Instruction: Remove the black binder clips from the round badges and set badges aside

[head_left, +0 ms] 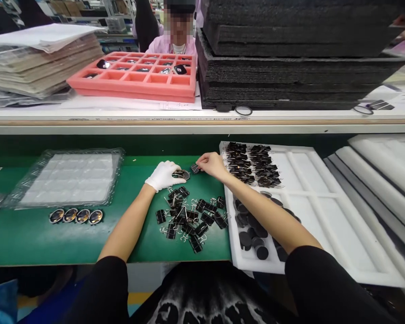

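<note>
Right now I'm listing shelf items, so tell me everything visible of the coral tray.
The coral tray is rectangular, apparently foam, with a grid of compartments. Several hold dark, shiny pieces; two stick up above its walls. It lies flat on the raised shelf, papers by its front edge, beside the black stack. Nobody is seen gripping it.

My bench: green flat work surface (121, 243) across the lower frame, white long raised shelf (138, 129) above; cluttered grey metal racks (116, 38) upper left.

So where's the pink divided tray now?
Head view: the pink divided tray is on the shelf, left of center, between the paper-topped stack and the black foam stack.
</note>
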{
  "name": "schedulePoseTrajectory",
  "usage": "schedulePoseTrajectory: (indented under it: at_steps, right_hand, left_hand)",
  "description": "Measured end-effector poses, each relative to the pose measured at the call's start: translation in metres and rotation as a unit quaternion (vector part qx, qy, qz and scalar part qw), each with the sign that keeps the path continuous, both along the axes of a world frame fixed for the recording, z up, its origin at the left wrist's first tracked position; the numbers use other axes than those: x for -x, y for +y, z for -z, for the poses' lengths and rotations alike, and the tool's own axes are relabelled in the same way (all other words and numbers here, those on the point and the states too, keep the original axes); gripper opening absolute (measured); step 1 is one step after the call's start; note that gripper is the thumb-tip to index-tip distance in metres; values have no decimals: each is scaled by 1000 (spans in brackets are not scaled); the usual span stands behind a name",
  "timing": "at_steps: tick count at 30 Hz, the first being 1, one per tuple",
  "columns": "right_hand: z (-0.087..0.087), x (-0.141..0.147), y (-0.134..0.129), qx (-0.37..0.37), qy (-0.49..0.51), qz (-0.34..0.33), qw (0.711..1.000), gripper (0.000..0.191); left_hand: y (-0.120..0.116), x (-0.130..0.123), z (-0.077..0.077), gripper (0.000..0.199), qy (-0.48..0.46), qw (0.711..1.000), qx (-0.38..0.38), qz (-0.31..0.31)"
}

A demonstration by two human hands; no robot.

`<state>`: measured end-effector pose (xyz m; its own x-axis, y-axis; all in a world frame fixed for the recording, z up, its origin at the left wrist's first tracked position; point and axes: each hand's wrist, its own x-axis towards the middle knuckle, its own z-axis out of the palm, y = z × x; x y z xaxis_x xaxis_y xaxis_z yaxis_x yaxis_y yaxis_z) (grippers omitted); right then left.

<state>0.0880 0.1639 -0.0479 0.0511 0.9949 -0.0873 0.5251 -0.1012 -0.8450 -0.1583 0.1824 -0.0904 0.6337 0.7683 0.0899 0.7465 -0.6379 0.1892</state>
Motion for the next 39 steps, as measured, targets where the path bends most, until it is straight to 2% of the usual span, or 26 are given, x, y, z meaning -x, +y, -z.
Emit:
schedulePoseTrajectory:
  at_steps: [4,10,12,15,18,21,24,27,32,39]
  right_hand:
    - [7,29,-4,-16,-71,-24,997,13]
    - [-3,37,11,8,-146,-84,986,15]
    - [-7,40,20,-23,-189,-82,978,18]
    - [-6,54,32,-112,-253,-67,959,32]
    - [8,72,41,-120,-284,-88,947,41]
    - [31,78,48,-104,-275,-123,948,48]
    - [53,68,54,-124,-242,-154,950,53]
    - [69,54,58,-122,-224,-159,954,55]
    - [80,44,63,-95,-205,-149,963,52]
    - [84,40,62,-134,-180,-151,963,50]
  left_hand:
    - [1,14,2,53,-16,999,-18,-32]
    - [1,22,5,57,-19,999,-9,-50]
    - [0,22,4,58,-16,999,-7,-48]
    - [0,21,3,60,-9,999,-12,-47]
    - [0,20,2,59,-4,999,-10,-48]
    - [0,19,1,60,-4,999,-6,-45]
    - [0,17,0,60,-5,999,0,-42]
    - [-1,16,0,59,-8,999,13,-43]
    - [-3,8,2,62,-22,998,15,-52]
    - [-8,-13,3,64,-5,997,2,-82]
